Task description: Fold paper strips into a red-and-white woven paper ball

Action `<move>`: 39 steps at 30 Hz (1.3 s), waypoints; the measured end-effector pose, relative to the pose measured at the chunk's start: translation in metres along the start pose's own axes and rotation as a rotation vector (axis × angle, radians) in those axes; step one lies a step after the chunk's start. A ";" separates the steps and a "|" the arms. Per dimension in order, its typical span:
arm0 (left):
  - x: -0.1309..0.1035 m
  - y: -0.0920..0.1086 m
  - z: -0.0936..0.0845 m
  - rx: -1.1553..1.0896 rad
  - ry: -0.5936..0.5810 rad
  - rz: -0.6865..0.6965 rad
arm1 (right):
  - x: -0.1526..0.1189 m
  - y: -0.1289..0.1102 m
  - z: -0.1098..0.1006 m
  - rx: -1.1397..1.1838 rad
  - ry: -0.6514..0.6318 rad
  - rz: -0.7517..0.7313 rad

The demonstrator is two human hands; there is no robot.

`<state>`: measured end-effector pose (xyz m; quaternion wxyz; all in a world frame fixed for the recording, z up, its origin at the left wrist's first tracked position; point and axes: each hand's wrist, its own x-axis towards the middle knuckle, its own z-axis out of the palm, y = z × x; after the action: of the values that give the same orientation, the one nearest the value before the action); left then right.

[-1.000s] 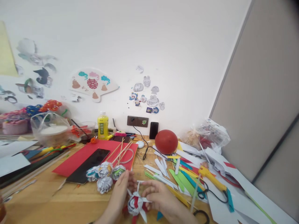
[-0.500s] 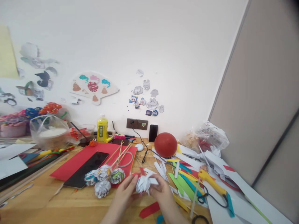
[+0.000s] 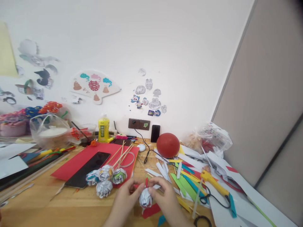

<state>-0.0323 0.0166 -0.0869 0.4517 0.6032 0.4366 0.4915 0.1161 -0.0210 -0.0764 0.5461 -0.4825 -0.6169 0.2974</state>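
Observation:
Between my two hands, low in the middle of the head view, is a white folded-paper flower (image 3: 145, 198) with a narrow red paper strip (image 3: 146, 182) standing up from its top. My left hand (image 3: 126, 194) pinches the flower's left side, thumb and fingertips together. From the other side my right hand (image 3: 164, 193) grips it the same way. Just left of my hands lie several crumpled-looking paper flowers (image 3: 104, 188) on thin wooden sticks (image 3: 121, 154), resting partly on a red sheet (image 3: 78, 157). A loose red paper strip (image 3: 151, 210) lies beneath the held flower.
Coloured paper strips (image 3: 186, 186) spread to the right, with a yellow glue gun (image 3: 214, 183) and its black cord. Behind stand a red balloon (image 3: 168, 145), a phone (image 3: 155, 133) and a yellow bottle (image 3: 103, 128). A black tablet (image 3: 87, 170) lies on the red sheet.
Both hands have turned the paper flower, so its round head now faces down toward me and the red strip points up. My fingers have closed in around its top.

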 end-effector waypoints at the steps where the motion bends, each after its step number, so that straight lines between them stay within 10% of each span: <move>1: -0.001 -0.001 0.000 0.023 -0.033 0.020 | -0.001 0.002 0.002 -0.029 0.024 0.017; 6: -0.002 -0.001 -0.001 0.112 -0.150 0.107 | -0.001 0.007 0.008 -0.015 0.033 0.087; 20: -0.014 0.008 -0.001 0.341 0.020 0.283 | -0.006 -0.007 0.006 -0.207 0.129 0.054; 35: -0.012 0.027 -0.005 0.400 -0.199 0.422 | 0.004 -0.012 -0.011 -0.029 -0.175 0.102; 39: -0.011 0.021 -0.007 0.434 -0.133 0.445 | 0.002 -0.006 -0.009 -0.212 -0.086 -0.152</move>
<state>-0.0384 0.0026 -0.0676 0.2213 0.7970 0.3580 0.4331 0.1229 -0.0230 -0.0683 0.4861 -0.4765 -0.7023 0.2087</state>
